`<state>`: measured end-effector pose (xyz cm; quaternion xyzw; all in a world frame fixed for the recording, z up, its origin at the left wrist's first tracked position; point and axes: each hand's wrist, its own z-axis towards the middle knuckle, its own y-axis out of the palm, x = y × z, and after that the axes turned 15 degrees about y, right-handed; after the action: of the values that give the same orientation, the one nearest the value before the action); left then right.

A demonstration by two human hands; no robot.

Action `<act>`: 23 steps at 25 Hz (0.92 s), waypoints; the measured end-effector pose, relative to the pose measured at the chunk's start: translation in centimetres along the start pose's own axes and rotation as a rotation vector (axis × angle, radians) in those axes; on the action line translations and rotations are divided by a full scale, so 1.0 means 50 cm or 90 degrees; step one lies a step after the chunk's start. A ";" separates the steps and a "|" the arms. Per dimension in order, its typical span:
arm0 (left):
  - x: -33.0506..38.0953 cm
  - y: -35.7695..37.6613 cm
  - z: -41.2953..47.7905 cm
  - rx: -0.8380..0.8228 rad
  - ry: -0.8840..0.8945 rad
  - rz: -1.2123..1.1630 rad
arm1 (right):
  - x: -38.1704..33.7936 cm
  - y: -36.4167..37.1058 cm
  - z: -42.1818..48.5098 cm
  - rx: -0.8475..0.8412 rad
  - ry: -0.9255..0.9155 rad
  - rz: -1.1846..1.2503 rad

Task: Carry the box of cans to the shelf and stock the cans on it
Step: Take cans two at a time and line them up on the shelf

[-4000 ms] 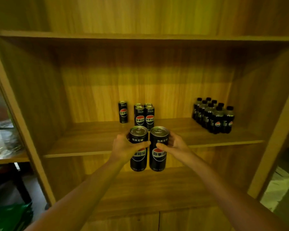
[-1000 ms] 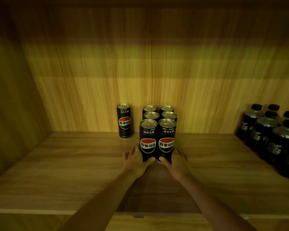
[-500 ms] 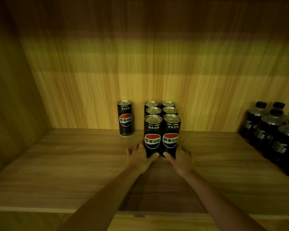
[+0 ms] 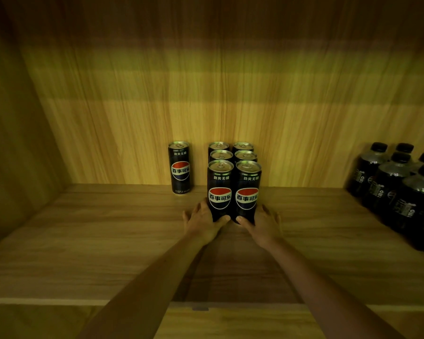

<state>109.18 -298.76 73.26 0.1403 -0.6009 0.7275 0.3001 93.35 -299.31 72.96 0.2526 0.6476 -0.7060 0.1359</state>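
Two tall black cans stand side by side on the wooden shelf (image 4: 108, 231). My left hand (image 4: 201, 222) wraps the base of the left front can (image 4: 220, 189). My right hand (image 4: 262, 222) wraps the base of the right front can (image 4: 247, 189). Both cans stand upright on the board, pressed against two more pairs of black cans (image 4: 233, 152) lined up behind them toward the back wall. A single black can (image 4: 180, 167) stands apart to the left of the rows. The box is not in view.
Several dark bottles (image 4: 399, 189) with black caps crowd the right end of the shelf. The wooden back wall (image 4: 230, 94) and the left side panel (image 4: 15, 143) close the compartment. The shelf's front edge (image 4: 47, 301) runs across the bottom.
Since four seconds ago my hands carried the two cans from in front of the shelf onto it. Over the last second they pushed the pair back against the rows behind.
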 end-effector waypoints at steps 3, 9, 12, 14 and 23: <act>0.006 -0.006 -0.006 -0.014 -0.019 0.019 | -0.003 -0.002 -0.006 -0.015 0.031 0.000; 0.062 -0.080 -0.103 0.016 0.008 0.063 | -0.017 -0.087 -0.096 0.107 -0.012 -0.021; 0.095 -0.149 -0.184 -0.005 0.057 0.166 | -0.050 -0.138 -0.171 0.134 -0.106 -0.028; 0.102 -0.193 -0.236 -0.014 0.050 0.226 | -0.081 -0.157 -0.215 0.118 -0.150 -0.049; 0.062 -0.334 -0.526 -0.058 0.023 0.408 | -0.198 -0.117 -0.463 0.064 -0.306 -0.221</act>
<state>120.99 -271.07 81.95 -0.0822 -0.6413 0.7595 0.0724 102.78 -277.19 82.41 -0.0302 0.5947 -0.7892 0.1501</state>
